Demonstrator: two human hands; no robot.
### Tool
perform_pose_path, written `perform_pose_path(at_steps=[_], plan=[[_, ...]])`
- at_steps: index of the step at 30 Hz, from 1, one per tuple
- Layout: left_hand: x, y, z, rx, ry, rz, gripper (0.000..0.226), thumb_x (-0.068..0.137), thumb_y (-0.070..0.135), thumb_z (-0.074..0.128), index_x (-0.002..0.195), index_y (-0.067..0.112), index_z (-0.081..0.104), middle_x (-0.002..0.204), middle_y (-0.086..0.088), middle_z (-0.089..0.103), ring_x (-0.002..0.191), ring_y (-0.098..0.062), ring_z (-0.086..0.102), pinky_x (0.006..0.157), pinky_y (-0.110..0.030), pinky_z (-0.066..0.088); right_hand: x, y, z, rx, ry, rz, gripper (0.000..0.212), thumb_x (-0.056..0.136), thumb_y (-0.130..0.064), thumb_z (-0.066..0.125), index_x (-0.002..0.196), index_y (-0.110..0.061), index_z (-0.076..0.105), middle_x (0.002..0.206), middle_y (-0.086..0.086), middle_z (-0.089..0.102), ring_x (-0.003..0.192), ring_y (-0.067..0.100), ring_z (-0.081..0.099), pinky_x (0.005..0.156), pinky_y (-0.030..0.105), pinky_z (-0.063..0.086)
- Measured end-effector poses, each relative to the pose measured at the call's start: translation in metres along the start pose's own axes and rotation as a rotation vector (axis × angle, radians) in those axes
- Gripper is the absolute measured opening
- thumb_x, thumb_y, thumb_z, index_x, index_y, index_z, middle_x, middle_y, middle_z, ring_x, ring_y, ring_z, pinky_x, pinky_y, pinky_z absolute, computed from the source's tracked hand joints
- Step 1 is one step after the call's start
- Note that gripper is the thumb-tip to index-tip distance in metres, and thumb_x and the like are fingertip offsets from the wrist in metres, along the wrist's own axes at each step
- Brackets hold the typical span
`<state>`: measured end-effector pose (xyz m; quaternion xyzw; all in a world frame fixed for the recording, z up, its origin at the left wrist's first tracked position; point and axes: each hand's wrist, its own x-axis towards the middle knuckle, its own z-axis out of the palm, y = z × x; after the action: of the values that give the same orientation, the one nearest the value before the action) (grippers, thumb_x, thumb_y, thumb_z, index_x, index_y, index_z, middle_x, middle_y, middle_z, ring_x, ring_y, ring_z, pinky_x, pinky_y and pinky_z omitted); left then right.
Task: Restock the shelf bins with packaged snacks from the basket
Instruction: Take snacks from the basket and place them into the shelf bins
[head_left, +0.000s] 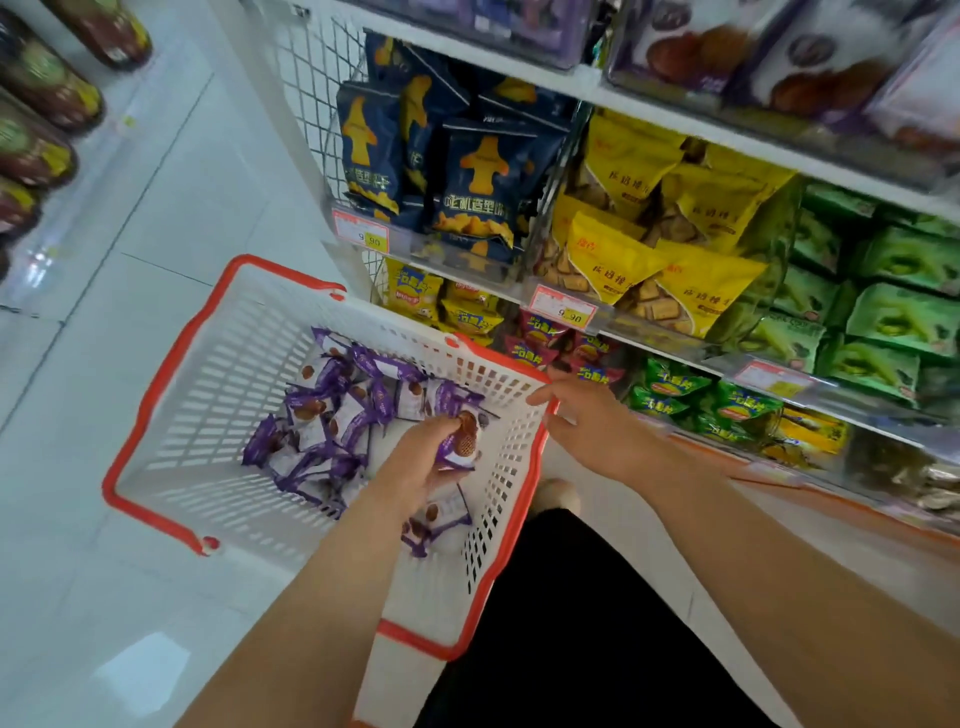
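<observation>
While my left hand (415, 462) gripped a purple-wrapped snack packet (460, 441) inside the white, red-rimmed plastic basket (171, 374), my right hand (582, 415) hovered open-fingered above its rim.

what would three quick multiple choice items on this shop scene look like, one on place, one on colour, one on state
1. Where do the loose purple snack packets lie?
A. on the floor
B. in the basket
C. on the top shelf

2. What colour is the rim of the basket?
A. red
B. blue
C. green

3. What is the left hand doing?
A. hanging with nothing in it
B. pressing on a price tag
C. gripping a purple packet

Answers:
1 B, the packets are heaped on the basket's white slotted bottom.
2 A, a red band runs round the top of the white walls.
3 C, its fingers curl round a purple packet inside the basket, while the right hand rests open at the rim.
</observation>
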<state>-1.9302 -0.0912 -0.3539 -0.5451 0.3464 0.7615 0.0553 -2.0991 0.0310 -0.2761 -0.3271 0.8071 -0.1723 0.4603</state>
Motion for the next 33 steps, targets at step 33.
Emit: perform_pose_path(at_steps=[33], plan=[[-0.165, 0.24, 0.152, 1.125, 0.369, 1.323, 0.077, 0.097, 0.039, 0.056, 0.156, 0.012, 0.013, 0.163, -0.005, 0.018, 0.151, -0.022, 0.013, 0.121, -0.041, 0.008, -0.07, -0.143, -0.262, 0.164, 0.884, -0.213, 0.042, 0.091, -0.031, 0.068, 0.123, -0.01, 0.052, 0.112, 0.007, 0.064, 0.102, 0.026, 0.061, 0.073, 0.026, 0.04]])
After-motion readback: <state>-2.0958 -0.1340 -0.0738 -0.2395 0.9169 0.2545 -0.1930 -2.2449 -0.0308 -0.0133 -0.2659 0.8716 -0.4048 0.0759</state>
